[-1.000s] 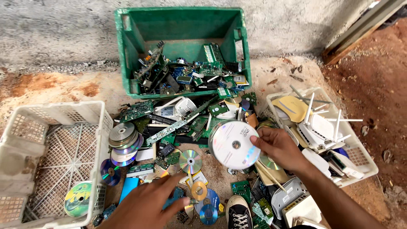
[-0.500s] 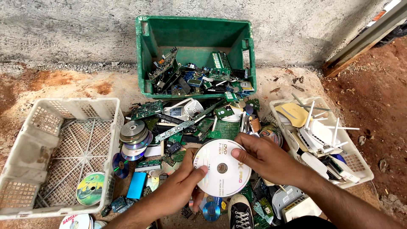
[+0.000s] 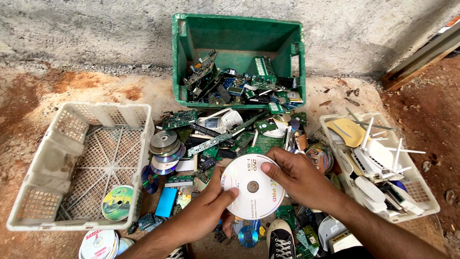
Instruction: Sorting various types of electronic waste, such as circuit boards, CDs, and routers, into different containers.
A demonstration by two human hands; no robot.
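While my left hand (image 3: 203, 211) and right hand (image 3: 299, 177) pinch opposite edges of the white disc (image 3: 253, 186), keeping fingers off its face, it hovers over the circuit-board pile (image 3: 225, 139), white crate (image 3: 76, 163) at nine o'clock.

Outdoor ground, daylight.
You face a rough grey concrete wall (image 3: 96, 29); below it, a reddish dirt floor (image 3: 62, 86) scattered with pebbles.

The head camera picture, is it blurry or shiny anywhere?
Head view: mostly sharp, in soft even daylight without hard shadows; the white disc, held by the left hand and right hand, shows no glare; the stacked discs beside the white crate gleam slightly; straight edges of the green crate bow a little, a wide-lens effect.
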